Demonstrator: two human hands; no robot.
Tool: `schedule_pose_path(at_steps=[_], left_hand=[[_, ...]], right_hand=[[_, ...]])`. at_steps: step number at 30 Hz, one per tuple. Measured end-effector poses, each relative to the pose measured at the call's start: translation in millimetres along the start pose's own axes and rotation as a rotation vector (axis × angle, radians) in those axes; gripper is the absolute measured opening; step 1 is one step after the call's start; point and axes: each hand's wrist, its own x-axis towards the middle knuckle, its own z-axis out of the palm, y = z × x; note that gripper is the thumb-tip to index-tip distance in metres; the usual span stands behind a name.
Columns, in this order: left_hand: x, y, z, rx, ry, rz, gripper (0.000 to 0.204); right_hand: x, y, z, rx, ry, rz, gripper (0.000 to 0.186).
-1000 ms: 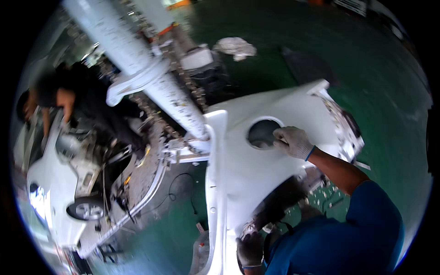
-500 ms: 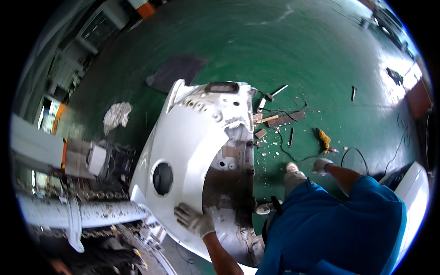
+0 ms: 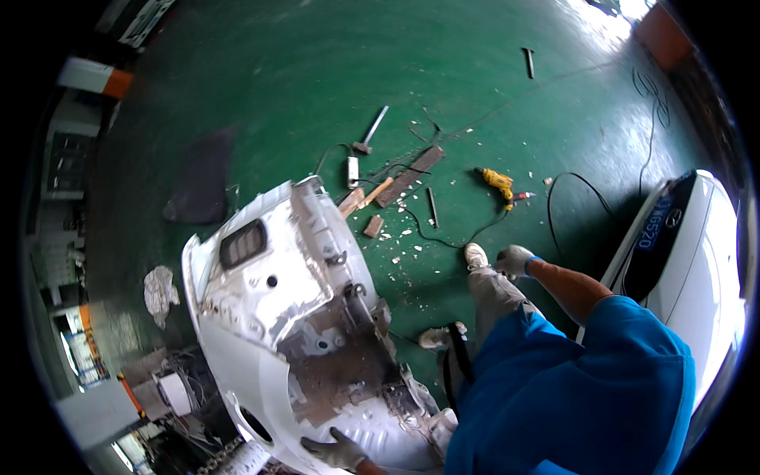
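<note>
A large white car body panel section (image 3: 253, 364), with a round hole low on its outer side and a brown, dirty inner cavity, stands before me at the lower left. My left hand (image 3: 336, 451), in a pale work glove, rests on the panel near its lower edge, fingers apart. My right hand (image 3: 514, 260), also gloved, hangs in front of my right leg with its fingers curled in; I see nothing in it. Nearest to that hand on the floor lies a yellow power drill (image 3: 497, 180) with a black cord.
On the green floor lie a hammer (image 3: 374, 131), a white power strip (image 3: 353, 171), a dark wooden board (image 3: 412, 176), a wood block (image 3: 374, 226), a metal rod (image 3: 432, 207) and scattered chips. A white car (image 3: 697, 261) stands at right. Crumpled white sheeting (image 3: 161, 294) lies left.
My view has turned, so the panel and floor items appear shifted left and rotated. My left hand stays on the panel, lower in view. The right hand is closer to my leg.
</note>
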Motion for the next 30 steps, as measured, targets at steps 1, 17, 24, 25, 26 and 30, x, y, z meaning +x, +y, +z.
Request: schedule_pose_path(at_steps=[1, 17, 24, 25, 26, 30], left_hand=[[-14, 10, 23, -0.038, 0.132, 0.212, 0.089], [-98, 654, 498, -0.174, -1.092, 0.835, 0.057], [-145, 781, 633, -0.284, -0.792, 0.876, 0.066], [-154, 796, 641, -0.251, -0.796, 0.864, 0.069], [-156, 801, 653, -0.236, -0.724, 0.856, 0.066], [-136, 815, 681, -0.198, -0.776, 0.772, 0.040]], right_hand=[[9, 2, -14, 0.019, 0.029, 0.017, 0.039], [421, 267, 8, -0.105, 0.433, 0.378, 0.040], [533, 293, 13, -0.097, 0.617, 0.034, 0.031], [535, 303, 18, -0.023, 0.617, -0.041, 0.032], [538, 291, 22, 0.005, 0.564, -0.010, 0.034], [553, 242, 20, 0.023, 0.452, -0.028, 0.039]])
